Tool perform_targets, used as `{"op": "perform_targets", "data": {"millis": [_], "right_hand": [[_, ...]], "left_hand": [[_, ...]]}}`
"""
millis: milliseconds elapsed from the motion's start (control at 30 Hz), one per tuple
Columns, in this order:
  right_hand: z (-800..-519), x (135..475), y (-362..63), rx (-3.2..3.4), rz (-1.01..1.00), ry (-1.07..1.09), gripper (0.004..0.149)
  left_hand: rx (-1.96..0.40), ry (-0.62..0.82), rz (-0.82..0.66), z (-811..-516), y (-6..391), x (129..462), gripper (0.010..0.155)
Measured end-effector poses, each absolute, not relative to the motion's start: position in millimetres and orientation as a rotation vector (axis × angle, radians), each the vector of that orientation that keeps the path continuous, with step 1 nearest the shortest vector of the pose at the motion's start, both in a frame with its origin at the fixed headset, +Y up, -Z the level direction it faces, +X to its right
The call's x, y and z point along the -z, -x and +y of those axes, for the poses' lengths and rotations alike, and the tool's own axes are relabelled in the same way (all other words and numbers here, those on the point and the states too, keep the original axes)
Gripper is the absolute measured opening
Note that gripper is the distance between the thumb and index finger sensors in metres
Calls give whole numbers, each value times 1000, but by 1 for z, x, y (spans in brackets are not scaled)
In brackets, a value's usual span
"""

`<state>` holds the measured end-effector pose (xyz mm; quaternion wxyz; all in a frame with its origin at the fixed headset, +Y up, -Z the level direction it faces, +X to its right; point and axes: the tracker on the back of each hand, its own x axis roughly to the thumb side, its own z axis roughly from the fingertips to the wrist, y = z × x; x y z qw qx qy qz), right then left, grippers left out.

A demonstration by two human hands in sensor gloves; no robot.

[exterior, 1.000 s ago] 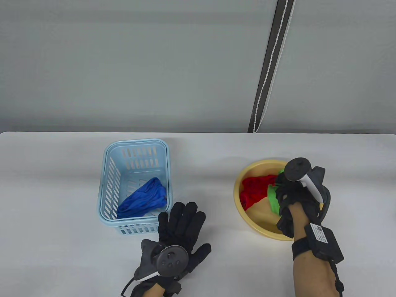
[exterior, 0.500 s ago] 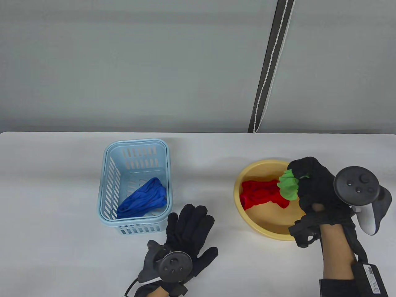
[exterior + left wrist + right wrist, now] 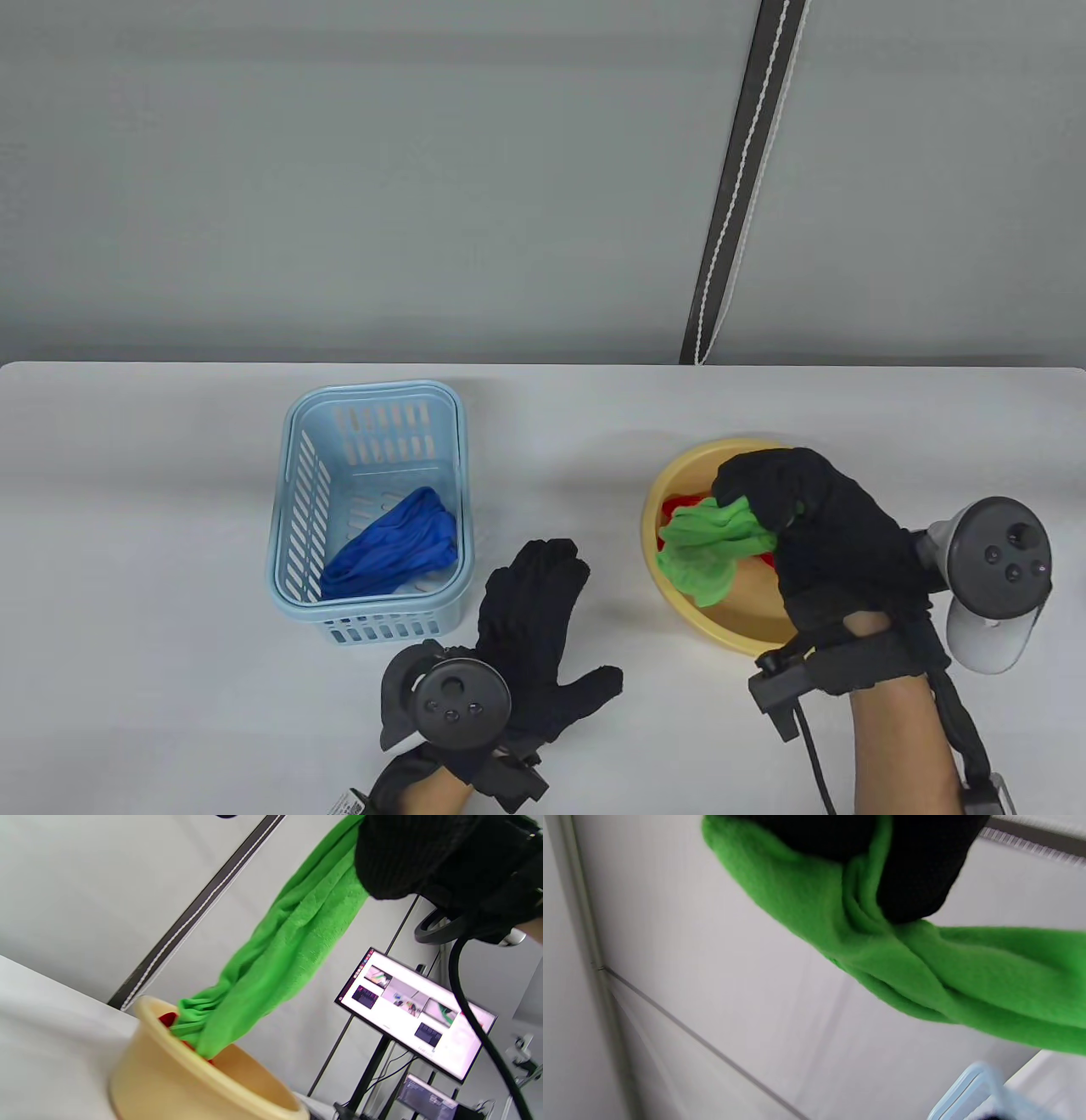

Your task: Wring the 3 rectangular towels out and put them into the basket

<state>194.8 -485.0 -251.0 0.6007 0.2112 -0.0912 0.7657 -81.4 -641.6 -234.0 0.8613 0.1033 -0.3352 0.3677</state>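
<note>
Our right hand (image 3: 827,531) now grips the green towel (image 3: 708,548) higher above the yellow basin (image 3: 679,611), nearer nine o'clock than before, while our left hand (image 3: 530,632), fingers straight, has drifted toward three o'clock beside the basket (image 3: 293,475).

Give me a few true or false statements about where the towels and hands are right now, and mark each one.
1. The right hand grips the green towel. True.
2. The blue towel lies in the yellow bowl. False: it lies in the light blue basket.
3. The left hand holds the red towel. False: it holds nothing; the red towel is in the bowl.
4. The green towel's lower end hangs into the bowl. True.
</note>
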Motion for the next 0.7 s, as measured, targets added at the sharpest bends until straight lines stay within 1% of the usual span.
{"op": "perform_targets", "data": {"millis": [133, 233, 333, 367, 400, 433, 467, 500, 533, 633, 700], "right_hand": [[-488, 253, -170, -1684, -101, -608, 31], [-502, 257, -150, -1607, 0, -656, 31], [-520, 263, -131, -1500, 82, -702, 31], [-524, 264, -127, -1473, 103, -715, 31], [-530, 267, -124, -1434, 131, -735, 31], [-533, 268, -122, -1411, 148, -748, 31], [-538, 271, -122, -1385, 168, -757, 31], [-541, 273, -123, -1366, 175, -762, 31], [-545, 276, -127, -1334, 171, -758, 31], [-554, 281, -142, -1290, 140, -731, 31], [-564, 286, -159, -1263, 112, -697, 31]], "left_hand": [[-846, -211, -700, -636, 78, 243, 111], [-957, -208, -699, -641, 82, 249, 112], [-1066, -116, -701, -652, 90, 256, 107], [-1094, -98, -696, -656, 92, 257, 103], [-1131, -91, -673, -659, 95, 259, 91], [-1154, -93, -664, -661, 97, 260, 72], [-1193, -83, -669, -663, 99, 262, 57], [-1211, -71, -664, -664, 100, 263, 49], [-1232, -65, -645, -666, 103, 263, 45], [-1238, -88, -615, -666, 111, 264, 43], [-1285, -114, -588, -663, 119, 264, 43]]}}
